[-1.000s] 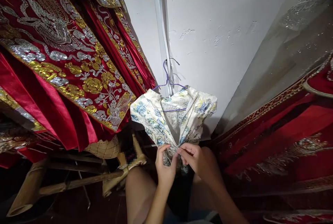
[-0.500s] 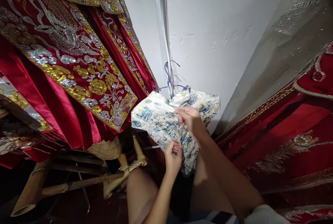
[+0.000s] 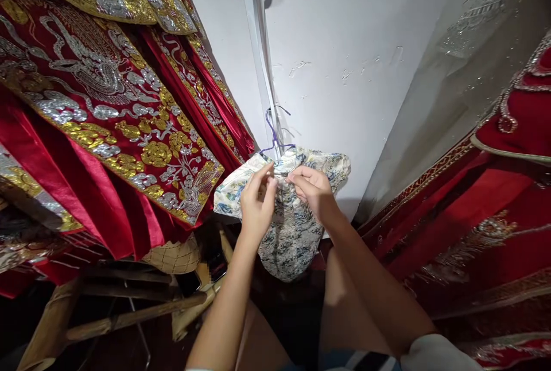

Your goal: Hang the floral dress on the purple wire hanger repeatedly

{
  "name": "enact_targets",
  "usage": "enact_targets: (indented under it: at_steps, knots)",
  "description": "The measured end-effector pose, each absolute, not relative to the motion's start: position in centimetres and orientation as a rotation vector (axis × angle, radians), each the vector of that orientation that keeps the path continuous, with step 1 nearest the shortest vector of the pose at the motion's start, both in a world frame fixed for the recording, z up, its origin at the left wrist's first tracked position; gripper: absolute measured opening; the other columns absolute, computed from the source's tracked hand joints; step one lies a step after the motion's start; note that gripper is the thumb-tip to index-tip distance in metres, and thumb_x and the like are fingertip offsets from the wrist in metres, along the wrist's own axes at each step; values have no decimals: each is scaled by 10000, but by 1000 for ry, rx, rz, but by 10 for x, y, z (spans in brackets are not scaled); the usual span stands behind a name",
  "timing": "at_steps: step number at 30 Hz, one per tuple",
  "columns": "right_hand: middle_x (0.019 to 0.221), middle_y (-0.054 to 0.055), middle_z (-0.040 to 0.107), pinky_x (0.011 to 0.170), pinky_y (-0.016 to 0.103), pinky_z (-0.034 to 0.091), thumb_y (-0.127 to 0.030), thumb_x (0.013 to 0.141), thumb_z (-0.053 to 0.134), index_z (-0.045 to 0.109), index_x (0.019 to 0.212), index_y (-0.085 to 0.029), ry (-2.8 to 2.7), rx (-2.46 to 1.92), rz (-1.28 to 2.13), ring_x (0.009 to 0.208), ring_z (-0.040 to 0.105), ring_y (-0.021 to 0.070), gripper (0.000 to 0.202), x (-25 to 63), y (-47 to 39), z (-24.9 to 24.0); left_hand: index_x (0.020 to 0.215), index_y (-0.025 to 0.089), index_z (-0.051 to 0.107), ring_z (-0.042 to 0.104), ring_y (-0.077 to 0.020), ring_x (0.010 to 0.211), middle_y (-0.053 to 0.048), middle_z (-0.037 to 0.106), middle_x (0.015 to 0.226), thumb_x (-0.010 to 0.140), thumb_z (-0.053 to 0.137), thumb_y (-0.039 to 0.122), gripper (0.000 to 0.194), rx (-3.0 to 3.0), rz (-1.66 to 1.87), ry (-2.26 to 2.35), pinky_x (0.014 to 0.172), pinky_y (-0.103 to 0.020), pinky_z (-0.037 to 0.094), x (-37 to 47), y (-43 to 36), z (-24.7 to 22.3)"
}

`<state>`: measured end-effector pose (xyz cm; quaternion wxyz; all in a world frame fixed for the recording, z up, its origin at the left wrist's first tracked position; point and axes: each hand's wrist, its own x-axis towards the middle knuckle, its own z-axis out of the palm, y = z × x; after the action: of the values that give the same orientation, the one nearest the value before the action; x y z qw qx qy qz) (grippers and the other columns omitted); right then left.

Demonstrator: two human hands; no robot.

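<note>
A white short-sleeved floral shirt (image 3: 286,244) with blue and yellow flowers hangs in front of me on a purple hanger (image 3: 270,130). My right hand (image 3: 313,187) pinches the front of its neckline between thumb and fingertips. Opposite it, at the left side of the neckline, is my left hand (image 3: 257,201). Its thumb and forefinger point to the right with a small gap between their tips. Both hands cover parts of the collar and upper front, so the fastening there cannot be made out.
Red costumes (image 3: 159,153) with gold and silver sequins hang at the left, close to the shirt. More red embroidered cloth (image 3: 465,227) lines the right. A pale metal pole (image 3: 255,26) stands before the white wall (image 3: 344,32). Bamboo furniture (image 3: 129,316) is low at the left.
My left hand has left the lower front of the shirt and risen to the neckline. My right hand stays at the neckline. The shirt's front now hangs down more loosely.
</note>
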<state>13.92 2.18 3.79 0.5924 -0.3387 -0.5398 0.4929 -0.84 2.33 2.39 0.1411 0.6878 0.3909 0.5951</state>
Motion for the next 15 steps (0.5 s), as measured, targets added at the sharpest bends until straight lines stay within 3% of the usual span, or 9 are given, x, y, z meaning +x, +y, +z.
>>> enact_targets:
  at_steps: [3,6,11,15]
  knots:
    - [515,-66,399,425,236,179,-491,837,650,594,783,-188,-1316,-788,1041,438,256,75,313,137,26,37,983,190,681,591,-197,889,-58,647,923,967,541,332,200,2263,1570,1177,812,-322,453,-6,31,52]
    - [529,-59,415,441,248,177,-444,865,602,574,753,-205,-1375,-923,879,452,275,91,265,130,34,17,835,184,641,581,-197,863,-45,632,848,972,525,312,220,2346,1625,1261,812,-324,437,-4,28,57]
    - [502,-70,304,488,260,203,-363,818,573,403,588,-231,-1359,-1098,826,484,274,104,315,123,36,-40,851,166,624,576,-159,823,-15,614,827,957,553,328,206,1884,2044,1411,791,-277,454,-54,43,50]
    - [541,-67,305,502,254,208,-331,805,572,391,601,-225,-1324,-1016,978,514,290,99,293,123,13,-63,843,133,565,489,-89,608,36,517,660,975,537,330,239,1404,2078,1251,622,-219,464,-124,74,24]
